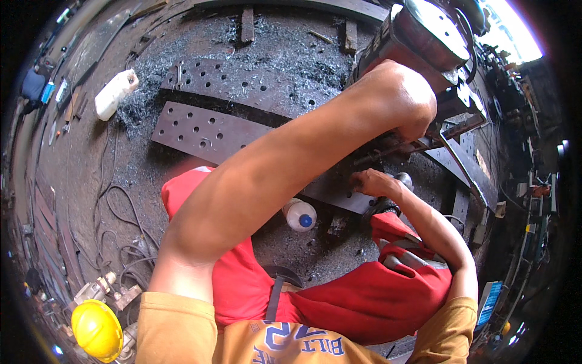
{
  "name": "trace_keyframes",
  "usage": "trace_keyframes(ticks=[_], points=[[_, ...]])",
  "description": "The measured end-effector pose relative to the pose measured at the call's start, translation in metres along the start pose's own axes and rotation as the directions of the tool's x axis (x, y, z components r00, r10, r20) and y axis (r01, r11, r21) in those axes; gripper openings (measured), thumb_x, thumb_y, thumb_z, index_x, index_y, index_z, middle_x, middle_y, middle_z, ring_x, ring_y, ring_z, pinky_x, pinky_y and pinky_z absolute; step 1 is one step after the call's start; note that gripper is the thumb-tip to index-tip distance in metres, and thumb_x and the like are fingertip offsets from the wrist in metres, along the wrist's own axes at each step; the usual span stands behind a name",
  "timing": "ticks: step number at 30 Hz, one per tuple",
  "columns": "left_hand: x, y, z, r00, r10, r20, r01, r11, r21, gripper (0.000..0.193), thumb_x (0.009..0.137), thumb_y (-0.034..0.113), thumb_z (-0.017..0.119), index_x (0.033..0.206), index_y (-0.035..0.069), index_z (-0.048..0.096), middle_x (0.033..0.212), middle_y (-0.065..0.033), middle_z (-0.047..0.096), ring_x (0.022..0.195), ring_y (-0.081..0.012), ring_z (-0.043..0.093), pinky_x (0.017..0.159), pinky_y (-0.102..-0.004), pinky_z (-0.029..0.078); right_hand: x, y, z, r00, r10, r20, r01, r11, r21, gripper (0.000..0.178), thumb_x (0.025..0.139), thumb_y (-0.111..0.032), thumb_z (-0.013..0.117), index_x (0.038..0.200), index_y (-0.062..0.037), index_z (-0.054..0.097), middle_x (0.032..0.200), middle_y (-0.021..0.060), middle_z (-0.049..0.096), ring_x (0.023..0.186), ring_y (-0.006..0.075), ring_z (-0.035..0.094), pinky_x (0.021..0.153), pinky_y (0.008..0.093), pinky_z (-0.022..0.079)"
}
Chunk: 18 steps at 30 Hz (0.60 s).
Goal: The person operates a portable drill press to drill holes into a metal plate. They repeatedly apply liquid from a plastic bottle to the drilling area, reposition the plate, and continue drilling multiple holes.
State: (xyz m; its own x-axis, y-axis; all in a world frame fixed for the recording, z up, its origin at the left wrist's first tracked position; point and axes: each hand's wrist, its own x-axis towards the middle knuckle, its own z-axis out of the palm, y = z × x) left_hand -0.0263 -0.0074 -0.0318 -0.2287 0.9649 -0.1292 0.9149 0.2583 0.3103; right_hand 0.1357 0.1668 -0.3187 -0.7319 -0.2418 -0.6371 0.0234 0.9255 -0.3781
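Note:
My left arm reaches across to the far right. The back of my left hand (pixel 407 100) is bent down against a dark drilling machine with a shiny metal housing (pixel 433 36); its fingers are hidden. Nearer to me, my right hand (pixel 374 183) hangs low over a dark steel plate (pixel 336 193), its fingers curled in. Whether anything is between those fingers cannot be made out. A rounded metal part (pixel 403 179) shows beside my right wrist. Between my legs, a white bottle with a blue cap (pixel 300 215) stands on the ground.
Drilled steel plates (pixel 206 130) lie ahead, with metal shavings (pixel 273 54) scattered over them and the floor. At left are a white jerrycan (pixel 115 95) and loose cables (pixel 124 209). A yellow hard hat (pixel 97 330) is at the near left. A slanting bar (pixel 464 161) stands at right.

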Motion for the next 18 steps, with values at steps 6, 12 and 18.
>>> trace_keyframes(ticks=[6, 12, 18], points=[[-0.0029, 0.0026, -0.0029, 1.000, 0.021, -0.008, -0.021, 1.000, 0.010, 0.025, 0.076, 0.017, 0.063, 0.090, 0.002, 0.078, 0.085, -0.0209, 0.073, 0.079, -0.0344, 0.072, 0.072, -0.0423, 0.057, 0.0009, 0.0017, 0.0007, 1.000, -0.020, 0.010, 0.020, 1.000, -0.007, 0.043, 0.085, -0.028, 0.066, 0.125, -0.0092, 0.066, 0.112, 0.0227, 0.070, 0.106, 0.0419, 0.066, 0.091, 0.0505, 0.054], [-0.0037, 0.0043, -0.0004, 0.998, 0.034, -0.049, -0.033, 0.999, 0.014, 0.025, 0.076, 0.017, 0.063, 0.089, 0.002, 0.077, 0.084, -0.0209, 0.073, 0.078, -0.0350, 0.072, 0.073, -0.0425, 0.057, -0.0028, -0.0020, -0.0006, 1.000, 0.028, -0.002, -0.028, 0.999, 0.024, 0.042, 0.086, -0.027, 0.065, 0.125, -0.0116, 0.066, 0.113, 0.0220, 0.070, 0.107, 0.0416, 0.066, 0.092, 0.0499, 0.054], [-0.0062, 0.0024, -0.0034, 1.000, 0.015, 0.006, -0.015, 1.000, -0.002, 0.025, 0.076, 0.018, 0.061, 0.087, 0.003, 0.078, 0.082, -0.0198, 0.073, 0.077, -0.0339, 0.072, 0.072, -0.0424, 0.057, 0.0020, 0.0032, 0.0012, 0.997, -0.074, 0.006, 0.074, 0.997, 0.019, 0.043, 0.088, -0.027, 0.065, 0.128, -0.0093, 0.065, 0.114, 0.0223, 0.070, 0.108, 0.0407, 0.066, 0.093, 0.0503, 0.053]])
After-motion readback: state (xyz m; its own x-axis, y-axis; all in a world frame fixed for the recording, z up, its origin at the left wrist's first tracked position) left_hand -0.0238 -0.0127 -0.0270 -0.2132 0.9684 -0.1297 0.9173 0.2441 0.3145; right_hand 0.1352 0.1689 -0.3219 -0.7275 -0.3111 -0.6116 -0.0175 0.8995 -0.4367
